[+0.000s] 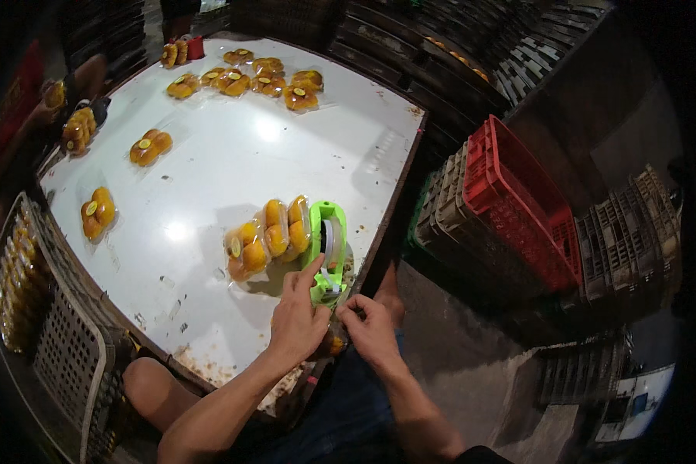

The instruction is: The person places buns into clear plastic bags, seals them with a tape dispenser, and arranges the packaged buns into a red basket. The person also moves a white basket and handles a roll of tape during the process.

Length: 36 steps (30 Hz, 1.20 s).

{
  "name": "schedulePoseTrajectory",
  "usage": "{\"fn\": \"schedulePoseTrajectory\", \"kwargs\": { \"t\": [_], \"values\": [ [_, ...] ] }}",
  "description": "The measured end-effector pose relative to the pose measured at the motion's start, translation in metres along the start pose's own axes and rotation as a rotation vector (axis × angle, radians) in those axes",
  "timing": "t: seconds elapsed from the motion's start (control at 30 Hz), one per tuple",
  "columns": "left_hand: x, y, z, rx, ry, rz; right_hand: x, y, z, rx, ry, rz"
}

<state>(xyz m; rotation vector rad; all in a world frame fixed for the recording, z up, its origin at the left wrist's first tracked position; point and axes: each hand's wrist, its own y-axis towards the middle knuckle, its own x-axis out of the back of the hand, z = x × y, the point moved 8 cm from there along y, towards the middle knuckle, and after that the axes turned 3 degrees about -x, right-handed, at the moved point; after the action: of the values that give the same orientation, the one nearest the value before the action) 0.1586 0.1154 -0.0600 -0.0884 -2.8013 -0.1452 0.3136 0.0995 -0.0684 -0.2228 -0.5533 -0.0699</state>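
Note:
At the front corner of the white table stands a green tape dispenser with a roll of tape in it. My left hand is at its near end, index finger stretched along its side. Close by on the right, my right hand pinches the clear plastic of a bag at the dispenser's cutting end. Below and between my hands, a bagged bread bun is partly hidden. Several clear-wrapped packs of golden buns stand in a row left of the dispenser, the nearest bearing a yellow sticker.
More wrapped buns lie across the far side and left of the table. A crate holding packed buns stands at lower left. Stacked crates, a red one on top, are at right. Another person's arm shows at upper left, holding a pack.

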Motion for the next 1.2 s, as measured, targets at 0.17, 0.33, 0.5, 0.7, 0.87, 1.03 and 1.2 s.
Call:
{"fn": "schedulePoseTrajectory", "kwargs": {
  "t": [0.17, 0.33, 0.5, 0.7, 0.87, 1.03, 1.2],
  "values": [
    [0.045, -0.026, -0.02, -0.069, -0.284, -0.118, -0.044, -0.033, 0.008, -0.188, 0.617, 0.396],
    [0.084, -0.048, -0.006, 0.025, -0.708, -0.235, -0.085, -0.071, 0.024, -0.436, 0.695, 0.591],
    [0.125, -0.056, 0.014, 0.187, -0.827, -0.407, -0.08, -0.059, 0.072, -0.002, 0.582, 0.25],
    [0.124, -0.066, 0.014, 0.133, -1.111, -0.291, -0.068, -0.062, 0.142, 0.654, 0.302, 0.034],
    [0.141, -0.03, 0.033, 0.059, -0.77, -0.427, -0.053, -0.029, 0.129, 0.638, 0.247, 0.119],
    [0.144, 0.047, 0.089, 0.22, 0.003, -0.346, 0.045, 0.027, -0.022, -0.021, 0.498, -0.283],
    [0.078, 0.061, 0.127, 0.238, -0.187, -0.062, 0.016, 0.006, -0.146, -0.403, 0.713, -0.17]
  ]
}}
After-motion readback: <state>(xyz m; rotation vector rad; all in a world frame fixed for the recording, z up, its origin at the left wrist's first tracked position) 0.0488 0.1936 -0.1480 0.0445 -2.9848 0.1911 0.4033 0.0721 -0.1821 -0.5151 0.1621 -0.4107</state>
